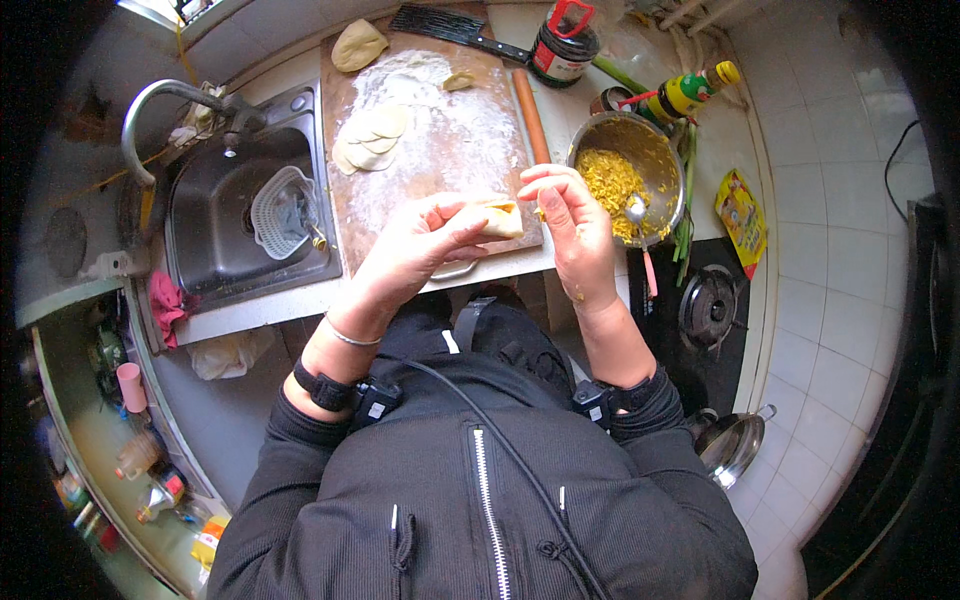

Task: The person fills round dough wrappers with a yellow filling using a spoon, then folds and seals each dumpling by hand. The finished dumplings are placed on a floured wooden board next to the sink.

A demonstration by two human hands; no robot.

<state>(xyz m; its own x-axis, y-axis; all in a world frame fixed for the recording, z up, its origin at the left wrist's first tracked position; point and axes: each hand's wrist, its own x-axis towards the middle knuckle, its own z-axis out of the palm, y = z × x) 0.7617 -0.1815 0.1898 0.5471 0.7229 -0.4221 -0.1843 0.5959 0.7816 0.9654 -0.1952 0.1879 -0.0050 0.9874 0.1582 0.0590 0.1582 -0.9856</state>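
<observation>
My left hand point(424, 240) holds a folded dough wrapper point(504, 220) with yellow filling showing at its open edge. To its right my right hand point(574, 232) is raised with fingers bent; a small yellow bit shows at the fingertips, and whether they pinch it is unclear. Behind the hands lies a floured wooden board point(465, 161) with overlapping round wrappers point(371, 141), a small dough piece point(458, 81) and a larger dough lump point(359, 46). A steel bowl point(672, 176) of shredded yellow filling point(611, 184) stands right of the board, a spoon point(637, 211) resting in it.
A rolling pin point(531, 116) lies along the board's right edge, below a cleaver point(450, 28) and a dark jar point(562, 49). Near the bowl are a bottle point(686, 94) and green onions point(685, 217). A sink point(217, 202) with a white basket is left, a gas burner point(708, 306) right.
</observation>
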